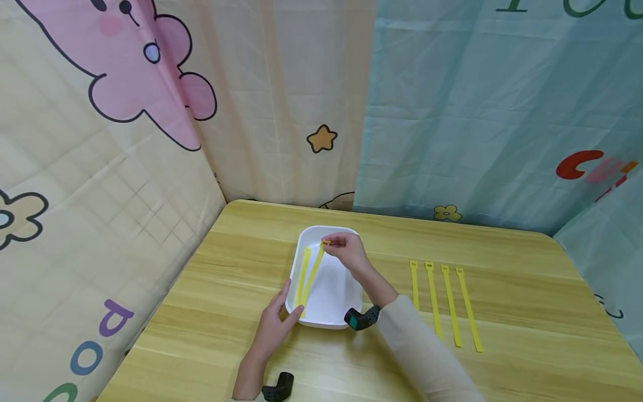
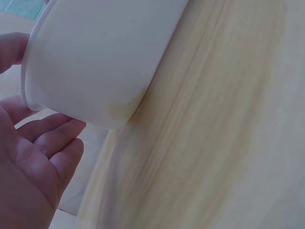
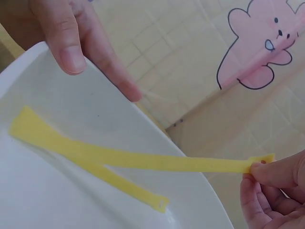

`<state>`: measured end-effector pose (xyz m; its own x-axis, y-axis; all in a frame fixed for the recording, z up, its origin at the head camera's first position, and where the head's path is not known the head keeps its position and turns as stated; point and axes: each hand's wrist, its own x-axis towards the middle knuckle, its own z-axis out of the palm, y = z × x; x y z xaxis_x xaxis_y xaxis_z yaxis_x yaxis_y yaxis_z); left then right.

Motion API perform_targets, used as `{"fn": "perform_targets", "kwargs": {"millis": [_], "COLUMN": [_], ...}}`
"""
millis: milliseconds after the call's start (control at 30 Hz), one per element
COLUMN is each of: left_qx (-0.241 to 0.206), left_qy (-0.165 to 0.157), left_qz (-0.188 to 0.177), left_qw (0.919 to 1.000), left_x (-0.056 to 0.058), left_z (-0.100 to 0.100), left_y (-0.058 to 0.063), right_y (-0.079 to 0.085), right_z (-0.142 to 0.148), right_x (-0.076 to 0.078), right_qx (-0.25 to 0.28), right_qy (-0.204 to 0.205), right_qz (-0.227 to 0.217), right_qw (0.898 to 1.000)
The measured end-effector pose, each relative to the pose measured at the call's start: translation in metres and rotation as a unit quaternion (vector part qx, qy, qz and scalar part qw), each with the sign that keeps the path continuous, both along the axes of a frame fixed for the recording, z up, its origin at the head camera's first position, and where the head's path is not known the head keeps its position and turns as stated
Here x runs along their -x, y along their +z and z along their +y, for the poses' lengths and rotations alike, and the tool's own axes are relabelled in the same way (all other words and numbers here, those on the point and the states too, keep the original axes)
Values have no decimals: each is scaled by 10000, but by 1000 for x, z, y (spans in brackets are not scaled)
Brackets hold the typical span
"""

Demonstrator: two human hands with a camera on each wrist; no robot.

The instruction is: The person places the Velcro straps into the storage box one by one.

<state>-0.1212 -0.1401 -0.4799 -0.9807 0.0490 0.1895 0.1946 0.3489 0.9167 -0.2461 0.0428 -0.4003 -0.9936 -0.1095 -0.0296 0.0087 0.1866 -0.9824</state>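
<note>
A white tray (image 1: 334, 293) stands on the wooden table. My left hand (image 1: 271, 329) holds its near left corner, thumb over the rim and fingers along the outside; in the left wrist view the fingers lie beside the tray wall (image 2: 95, 62). With thumb and fingertips, my right hand (image 1: 349, 254) pinches the slotted head of a yellow hook-and-loop cable tie (image 3: 181, 163). That head is raised near the rim, while the tail rests low in the tray. A second yellow cable tie (image 3: 126, 185) lies in the tray, its tail end under the held one.
Several more yellow cable ties (image 1: 450, 307) lie side by side on the table (image 1: 527, 290), right of the tray, partly behind the right sleeve (image 1: 422, 346). Printed curtains (image 1: 281, 100) hang behind the table and at its left. Each wrist wears a black device (image 1: 361, 318).
</note>
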Motion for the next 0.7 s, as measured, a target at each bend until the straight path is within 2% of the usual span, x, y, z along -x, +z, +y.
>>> {"fn": "perform_targets", "kwargs": {"millis": [433,700], "left_qx": [-2,-18], "left_qy": [1,-4], "left_qz": [-20,-9], "left_qw": [10000,10000], "left_x": [0,0], "left_z": [0,0], "left_y": [0,0], "right_y": [-17,-25], "right_z": [-9,-13], "right_x": [16,23], "right_qx": [-302,-443], "right_qy": [-133,-169], "right_qz": [-273,-271], "right_qw": [9991,9985]}}
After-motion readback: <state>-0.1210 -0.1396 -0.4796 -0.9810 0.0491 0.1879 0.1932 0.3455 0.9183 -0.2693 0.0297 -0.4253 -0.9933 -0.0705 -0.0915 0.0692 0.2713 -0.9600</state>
